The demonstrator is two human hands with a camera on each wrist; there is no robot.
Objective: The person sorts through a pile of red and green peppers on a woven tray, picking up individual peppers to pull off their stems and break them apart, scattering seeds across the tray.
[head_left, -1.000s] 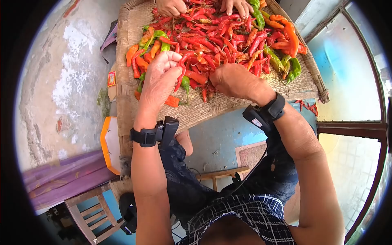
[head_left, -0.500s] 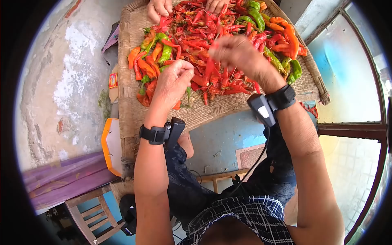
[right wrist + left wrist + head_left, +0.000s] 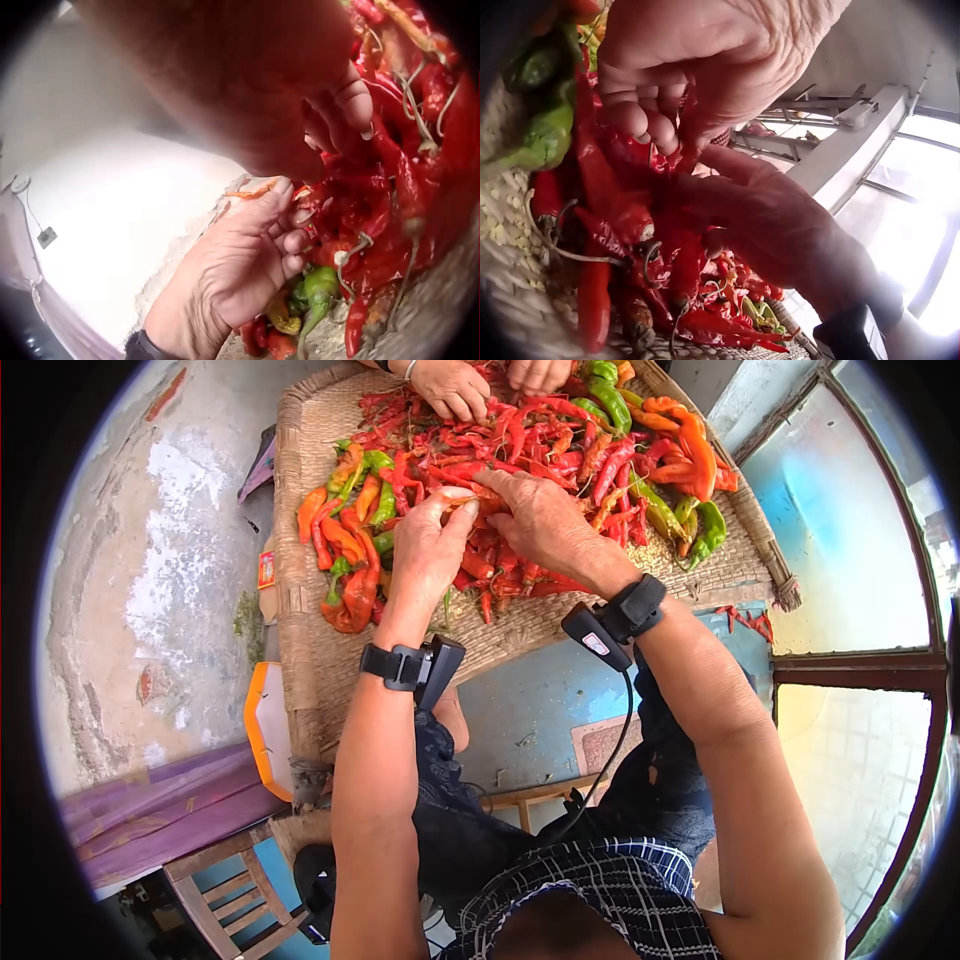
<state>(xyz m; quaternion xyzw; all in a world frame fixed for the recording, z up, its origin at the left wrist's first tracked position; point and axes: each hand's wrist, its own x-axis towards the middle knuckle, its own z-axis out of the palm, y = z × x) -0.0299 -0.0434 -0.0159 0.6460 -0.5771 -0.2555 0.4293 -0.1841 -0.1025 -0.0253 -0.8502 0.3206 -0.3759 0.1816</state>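
Over the pile of red peppers, my left hand [image 3: 430, 555] pinches a slim orange pepper [image 3: 251, 192] between thumb and fingertips. In the left wrist view this left hand [image 3: 720, 67] is at the top, its other fingers curled. Close to its right side, my right hand [image 3: 550, 525] reaches over the red peppers [image 3: 490, 565] with its index finger extended and its thumb apart. The right hand [image 3: 769, 217] has its fingers near the left thumb, partly hidden by shadow; no pepper shows clearly in its grasp.
A woven tray [image 3: 310, 650] holds the pile, with green peppers [image 3: 710, 530] at the right and orange peppers [image 3: 345, 540] at the left. Another person's hands [image 3: 450, 388] work at the far edge. A glass window [image 3: 850, 530] stands at the right.
My right hand lifted over the pile, then came back down beside the left. The left hand shifted right, now with an orange pepper. The other person's hands moved too.
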